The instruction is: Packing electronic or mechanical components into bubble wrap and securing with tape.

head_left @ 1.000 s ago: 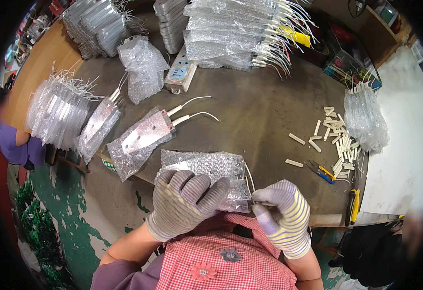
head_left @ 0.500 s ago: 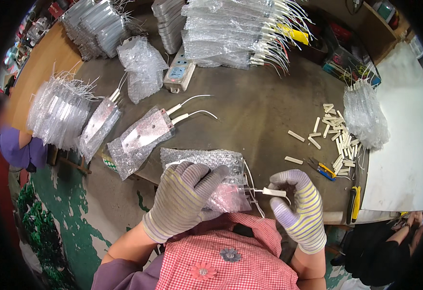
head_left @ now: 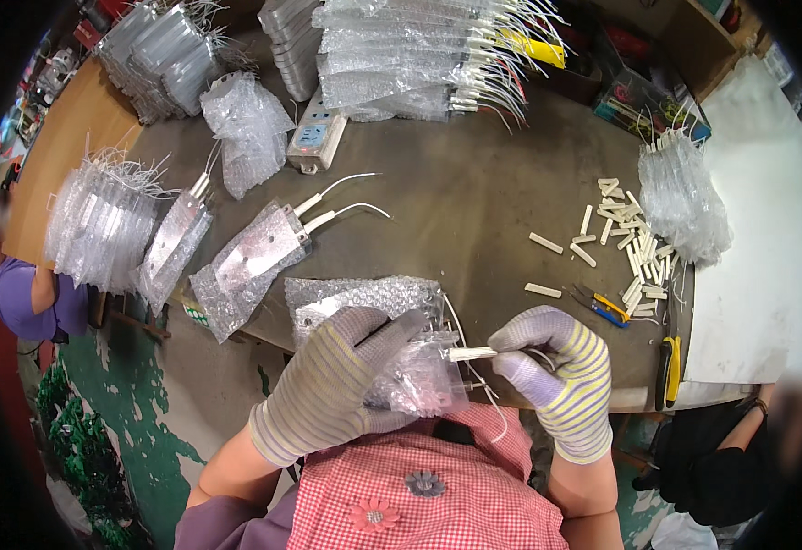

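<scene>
My left hand (head_left: 323,390), in a striped knit glove, is closed on a bubble-wrapped part (head_left: 428,380) at the table's front edge. Thin white wires come out of its right end. Between the thumb and fingertips of my gloved right hand (head_left: 561,380) is the end of a white tube-shaped sleeve (head_left: 471,353), which sits on one of these wires against the wrap. Another wire (head_left: 456,316) hangs loose beside it. Behind my left fingers lies more bubble wrap (head_left: 364,291); what is inside is partly hidden.
Wrapped parts with sleeved wires (head_left: 254,261) lie to the left. Loose white sleeves (head_left: 635,243) are scattered at right, near thread snips (head_left: 603,307) and yellow-black pliers (head_left: 669,371). A power strip (head_left: 318,137) and stacked wrapped parts (head_left: 392,64) stand behind. Another person (head_left: 30,293) sits far left.
The sleeve has moved left along the wire, up to the wrapped part, with my right fingers now pinching its outer end. The whole view has shifted slightly.
</scene>
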